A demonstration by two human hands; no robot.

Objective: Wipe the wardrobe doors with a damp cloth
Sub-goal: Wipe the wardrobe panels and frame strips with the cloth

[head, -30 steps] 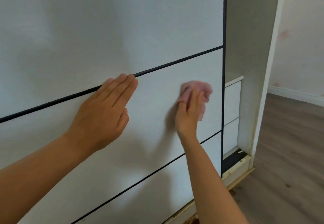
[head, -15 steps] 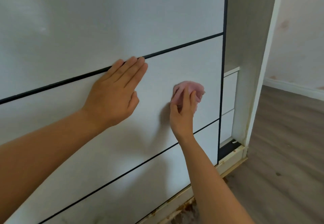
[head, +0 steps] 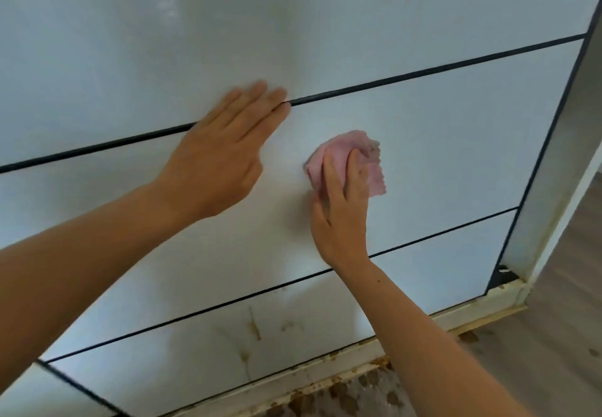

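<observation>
left hand (head: 215,169) spread flat on wardrobe door (head: 439,142), right hand (head: 342,211) apparently flat too, pressing pink cloth (head: 338,152)

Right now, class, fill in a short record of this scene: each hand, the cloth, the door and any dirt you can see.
left hand: flat on the wardrobe door, fingertips over the upper black line
right hand: presses the pink cloth on the middle panel
cloth: bunched under the fingers
door: white panels divided by black lines
dirt: brown stains on the bottom panel
</observation>
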